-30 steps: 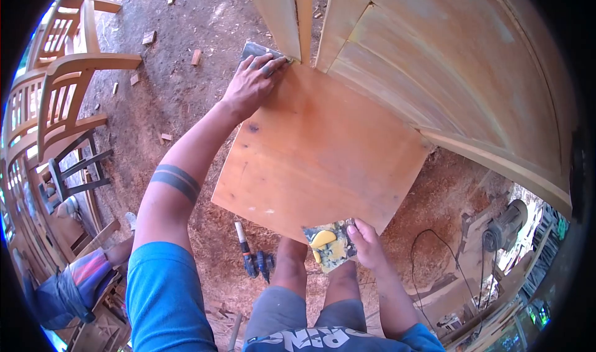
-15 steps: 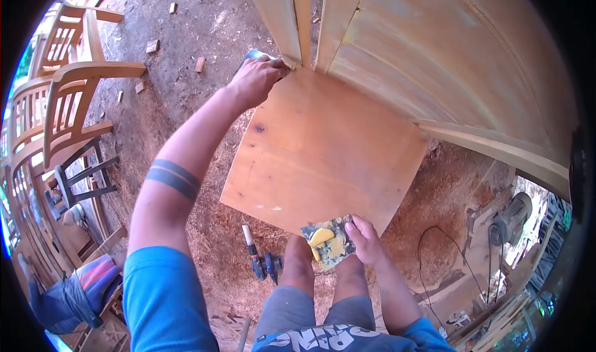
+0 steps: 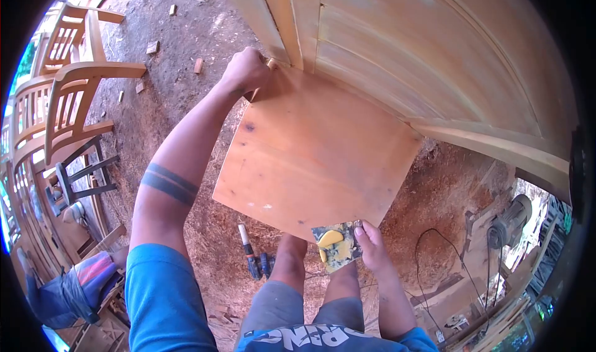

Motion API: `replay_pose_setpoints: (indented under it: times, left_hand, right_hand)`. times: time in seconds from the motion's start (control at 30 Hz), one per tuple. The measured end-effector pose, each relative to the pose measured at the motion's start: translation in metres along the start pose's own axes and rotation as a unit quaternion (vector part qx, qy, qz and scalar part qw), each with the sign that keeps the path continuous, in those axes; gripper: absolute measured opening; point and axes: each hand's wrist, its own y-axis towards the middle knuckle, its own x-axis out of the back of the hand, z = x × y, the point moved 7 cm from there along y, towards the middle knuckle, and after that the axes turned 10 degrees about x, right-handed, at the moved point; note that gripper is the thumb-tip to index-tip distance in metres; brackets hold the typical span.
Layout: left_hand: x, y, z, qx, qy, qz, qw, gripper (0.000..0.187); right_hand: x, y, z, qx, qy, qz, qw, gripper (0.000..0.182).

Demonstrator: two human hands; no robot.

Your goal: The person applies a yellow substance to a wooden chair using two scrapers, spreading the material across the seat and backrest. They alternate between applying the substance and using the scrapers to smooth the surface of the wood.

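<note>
Sawdust-strewn ground surrounds 1 wooden board. Left hand, fingers curled, grip hidden, is at the board's far left corner. Right hand pinches 1 squarish, smeared card by the near edge; yellow paste lies left of the right thumb, well apart from the left hand.

The tattooed left arm reaches far forward, its elbow slightly bent, with two dark bands circling it below a short bright-blue sleeve. The bare left hand is closed like a fist, knuckles up, its fingertips hidden from view. The right forearm rises from a second blue sleeve, much nearer the torso. The bare right hand grips with its thumb on top, fingers mostly hidden beneath, well apart from the left hand
</note>
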Motion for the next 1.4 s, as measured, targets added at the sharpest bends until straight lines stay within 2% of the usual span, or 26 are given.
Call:
replay_pose_setpoints:
  times: [0.13, 0.3, 0.4, 0.47, 0.6, 0.7, 0.8, 0.93, 1.0, 1.1, 1.17, 1.27, 1.33, 1.4]
  left_hand:
    - [-0.007, -0.012, -0.021, 0.022, 0.015, -0.109, 0.994, 0.029]
    - [-0.015, -0.024, -0.043, 0.049, 0.080, -0.119, 0.988, 0.032]
    - [-0.015, -0.003, -0.025, 0.030, 0.090, -0.078, 0.992, 0.034]
    - [-0.009, 0.001, -0.016, 0.010, -0.006, -0.056, 0.998, 0.038]
    - [-0.006, -0.006, -0.021, 0.002, -0.076, -0.045, 0.996, 0.035]
    - [-0.013, 0.004, -0.016, 0.024, -0.091, -0.095, 0.991, 0.031]
    - [-0.025, -0.007, -0.032, 0.017, 0.010, -0.105, 0.994, 0.028]
    - [-0.041, -0.015, -0.042, -0.005, 0.050, -0.076, 0.996, 0.026]
    - [-0.037, -0.020, -0.038, -0.027, 0.007, -0.083, 0.996, 0.033]
    - [-0.026, -0.027, -0.028, -0.022, -0.039, -0.070, 0.997, 0.038]
    - [-0.018, -0.024, -0.015, -0.013, -0.039, -0.094, 0.995, 0.039]
    - [-0.013, -0.023, -0.003, 0.013, -0.067, -0.068, 0.995, 0.041]
    - [-0.013, -0.032, 0.004, 0.014, -0.189, 0.000, 0.982, 0.039]
    - [-0.015, -0.056, 0.006, 0.023, -0.324, 0.070, 0.943, 0.036]
  right_hand:
    - [0.005, -0.005, -0.006, -0.023, -0.010, 0.008, 1.000, 0.028]
    - [0.012, -0.012, -0.001, 0.000, -0.022, 0.001, 1.000, 0.029]
    - [0.027, -0.026, -0.009, -0.007, 0.001, -0.013, 1.000, 0.029]
    - [0.037, -0.030, -0.018, -0.002, 0.022, -0.034, 0.999, 0.029]
    - [0.052, -0.036, -0.025, 0.004, 0.061, -0.062, 0.996, 0.032]
    - [0.058, -0.038, -0.024, -0.010, 0.046, -0.051, 0.998, 0.034]
    - [0.057, -0.040, -0.029, -0.016, 0.067, -0.046, 0.997, 0.033]
    - [0.056, -0.041, -0.038, -0.015, 0.023, -0.023, 0.999, 0.031]
    - [0.053, -0.037, -0.029, 0.023, 0.039, -0.030, 0.998, 0.029]
    - [0.051, -0.036, -0.020, 0.022, 0.058, -0.066, 0.996, 0.029]
    - [0.051, -0.036, -0.023, 0.019, 0.060, -0.051, 0.997, 0.030]
    - [0.052, -0.034, -0.020, 0.022, 0.050, -0.034, 0.998, 0.031]
    - [0.052, -0.033, -0.015, 0.024, 0.059, -0.044, 0.997, 0.032]
    - [0.053, -0.027, -0.009, 0.026, 0.086, -0.075, 0.993, 0.033]
